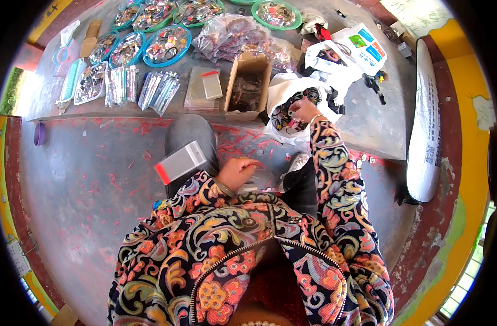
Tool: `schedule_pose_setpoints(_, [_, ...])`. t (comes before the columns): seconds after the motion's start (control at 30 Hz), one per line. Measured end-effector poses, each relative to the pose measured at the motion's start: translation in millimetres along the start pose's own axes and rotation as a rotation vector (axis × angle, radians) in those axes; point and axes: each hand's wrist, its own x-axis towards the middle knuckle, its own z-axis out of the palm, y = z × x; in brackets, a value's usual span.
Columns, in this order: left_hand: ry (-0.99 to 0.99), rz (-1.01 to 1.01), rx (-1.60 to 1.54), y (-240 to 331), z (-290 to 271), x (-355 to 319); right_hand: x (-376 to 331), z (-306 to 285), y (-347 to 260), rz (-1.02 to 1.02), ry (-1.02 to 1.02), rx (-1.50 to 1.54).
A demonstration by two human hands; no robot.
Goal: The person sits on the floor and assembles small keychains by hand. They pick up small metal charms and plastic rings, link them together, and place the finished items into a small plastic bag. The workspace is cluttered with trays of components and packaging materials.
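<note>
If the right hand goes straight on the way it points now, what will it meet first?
Most likely the dark bands inside the white bag, though the right hand may already touch them: depth is unclear.

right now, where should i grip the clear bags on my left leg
Probably the red end, pinched from the left: the clear bags lie across the left leg, and that end appears to jut past its edge.
</note>
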Motion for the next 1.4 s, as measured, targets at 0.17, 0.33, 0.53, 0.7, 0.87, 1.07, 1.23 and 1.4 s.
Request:
schedule_pose_setpoints(0.17, [-0.013,0.056,0.022,-4,0,0,-34,-31,-19,0.059,-0.009,0.65])
schedule_pose_setpoints(0.33, [0.015,0.079,0.086,-7,-2,-5,-68,-41,-51,-0.105,0.037,0.741])
schedule_pose_setpoints(0.53, [-0.003,0.074,0.082,-10,-6,-5,-120,-23,-79,-0.188,0.037,0.979])
schedule_pose_setpoints(0.7, [-0.01,0.434,0.11,-12,-10,-10,-159,29,-106,-0.151,-0.055,0.834])
schedule_pose_setpoints(0.87, [-0.038,0.343,-0.036,-11,-6,-9,-172,63,-129,-0.057,-0.131,0.827])
schedule_pose_setpoints(1.07, [-0.023,0.199,-0.296,0,-10,-19,-163,78,-118,-0.115,-0.235,1.123])
schedule_pose_setpoints(1.23, [-0.147,-0.013,-0.667,-1,-11,-13,-165,79,-110,-0.033,-0.241,1.227])
schedule_pose_setpoints(1.4, [-0.198,-0.015,-0.919,0,-15,-15,-162,85,-107,0.077,-0.276,1.272])
